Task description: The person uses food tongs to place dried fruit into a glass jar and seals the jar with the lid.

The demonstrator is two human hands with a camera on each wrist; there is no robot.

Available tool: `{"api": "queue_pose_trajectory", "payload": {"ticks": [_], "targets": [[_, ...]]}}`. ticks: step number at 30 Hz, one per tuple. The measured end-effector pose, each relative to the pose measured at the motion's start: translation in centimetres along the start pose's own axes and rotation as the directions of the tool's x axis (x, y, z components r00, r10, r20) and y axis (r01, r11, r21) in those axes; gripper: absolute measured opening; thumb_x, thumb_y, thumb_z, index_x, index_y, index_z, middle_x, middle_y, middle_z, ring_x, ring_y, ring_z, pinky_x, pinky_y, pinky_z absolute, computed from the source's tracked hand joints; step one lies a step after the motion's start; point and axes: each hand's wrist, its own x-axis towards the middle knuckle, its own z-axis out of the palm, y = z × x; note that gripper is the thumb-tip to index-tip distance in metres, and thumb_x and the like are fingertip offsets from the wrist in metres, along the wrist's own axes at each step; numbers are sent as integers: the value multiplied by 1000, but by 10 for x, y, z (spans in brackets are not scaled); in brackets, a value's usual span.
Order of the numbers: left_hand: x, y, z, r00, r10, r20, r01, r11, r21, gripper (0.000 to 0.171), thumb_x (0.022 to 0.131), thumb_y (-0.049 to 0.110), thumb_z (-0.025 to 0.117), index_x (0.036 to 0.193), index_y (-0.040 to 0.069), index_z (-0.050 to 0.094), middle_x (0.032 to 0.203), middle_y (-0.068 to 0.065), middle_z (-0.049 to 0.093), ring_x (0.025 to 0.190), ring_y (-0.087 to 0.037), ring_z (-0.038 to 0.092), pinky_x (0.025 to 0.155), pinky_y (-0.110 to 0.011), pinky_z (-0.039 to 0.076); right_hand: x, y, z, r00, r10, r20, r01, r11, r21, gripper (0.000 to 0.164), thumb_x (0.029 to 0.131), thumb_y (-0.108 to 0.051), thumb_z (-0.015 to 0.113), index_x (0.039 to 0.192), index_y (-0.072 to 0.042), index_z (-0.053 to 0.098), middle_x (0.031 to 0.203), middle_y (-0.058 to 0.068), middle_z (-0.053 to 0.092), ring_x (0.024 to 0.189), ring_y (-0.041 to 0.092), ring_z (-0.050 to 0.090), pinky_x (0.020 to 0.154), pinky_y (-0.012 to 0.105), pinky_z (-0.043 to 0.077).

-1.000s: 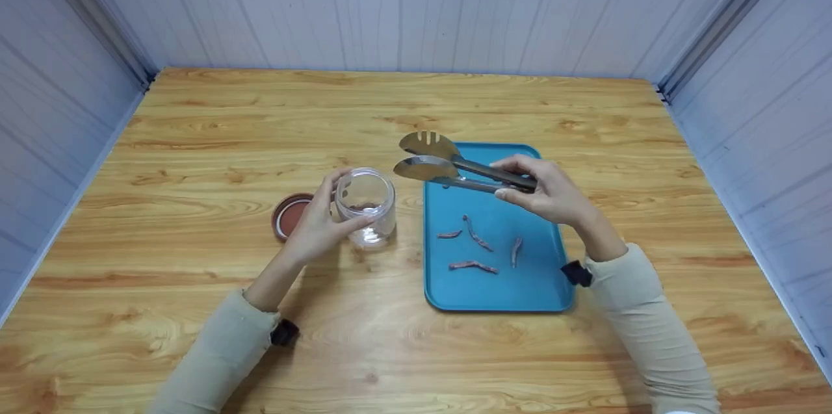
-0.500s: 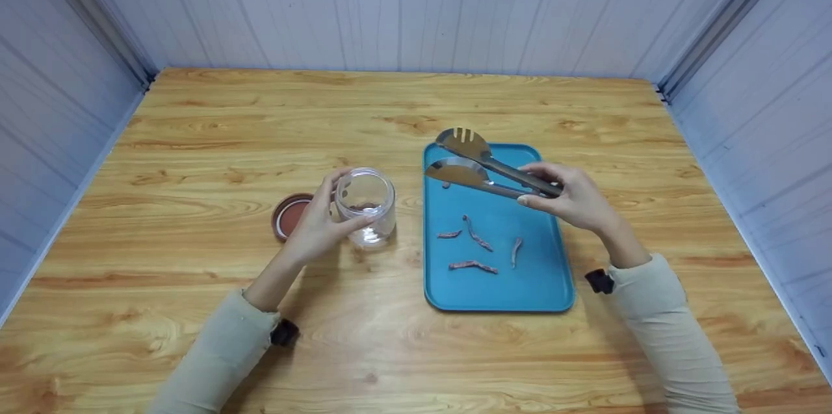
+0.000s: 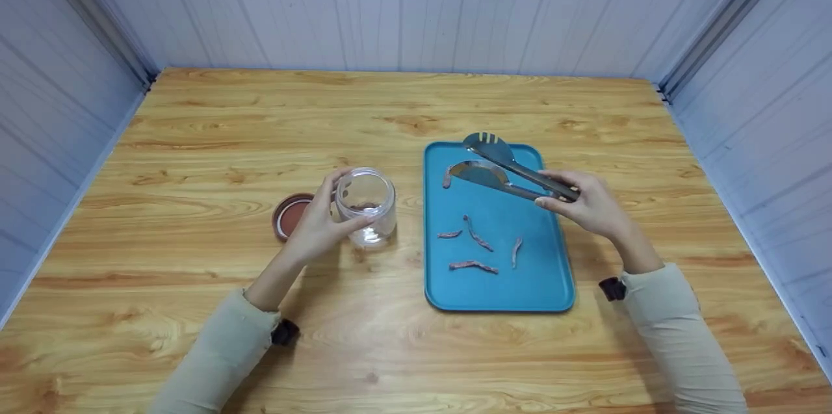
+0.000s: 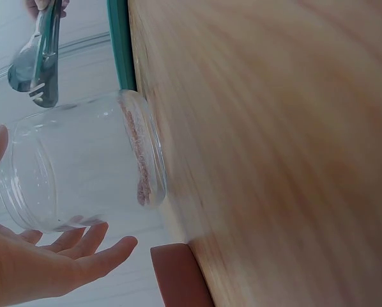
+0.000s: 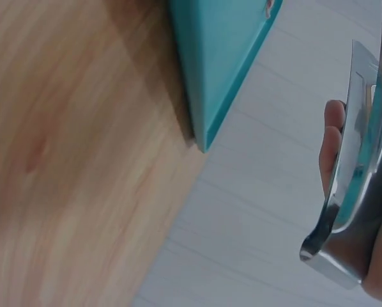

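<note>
My left hand (image 3: pixel 318 225) holds a clear jar (image 3: pixel 383 225) upright on the table, its fingers and thumb spread around the sides. In the left wrist view a reddish-brown piece (image 4: pixel 137 147) lies at the jar's bottom. With my right hand (image 3: pixel 588 206) I grip metal tongs (image 3: pixel 530 175), their two ends apart over the far part of a blue tray (image 3: pixel 507 294). Nothing sits between those ends. Several thin reddish-brown strips are on the tray, among them a bent strip (image 3: pixel 473 266) near the front and a short strip (image 3: pixel 446 178) beside the tongs' tip.
A reddish-brown lid (image 3: pixel 289 214) lies inside up, left of the jar and partly behind my left hand. The wood-grain table (image 3: pixel 364 362) is bounded by pale panel walls (image 3: pixel 403 11) at the back and sides.
My right hand has carried the tongs to the right, from beside the jar to over the tray, uncovering the far strip. The left hand and jar have stayed in place.
</note>
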Motion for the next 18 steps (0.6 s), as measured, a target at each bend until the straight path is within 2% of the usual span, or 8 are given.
{"api": "queue_pose_trajectory", "payload": {"ticks": [5, 10, 18], "targets": [[0, 0, -1, 1000, -13, 6, 13, 1000, -21, 82, 69, 37, 74, 134, 15, 29, 130, -10, 36, 120, -23, 32, 97, -45, 24, 4, 17, 8, 999, 44, -18, -45, 997, -64, 49, 79, -33, 64, 117, -2, 55, 96, 12, 59, 73, 18, 51, 59, 30, 43], [1, 0, -1, 1000, -24, 10, 24, 1000, -17, 83, 69, 37, 74, 135, 14, 28, 130, -10, 36, 120, -23, 31, 97, -44, 24, 8, 19, 16, 997, 50, -50, -56, 991, -124, 51, 79, -35, 64, 115, 0, 56, 105, 16, 58, 79, 23, 52, 64, 37, 42], [0, -1, -1, 999, -31, 11, 31, 1000, -4, 81, 69, 41, 73, 133, 17, 30, 131, -8, 36, 120, -22, 31, 97, -44, 24, 16, 13, 28, 982, 185, -22, -186, 971, -148, 44, 82, -35, 61, 110, -2, 59, 93, 12, 59, 72, 22, 50, 58, 33, 41]]}}
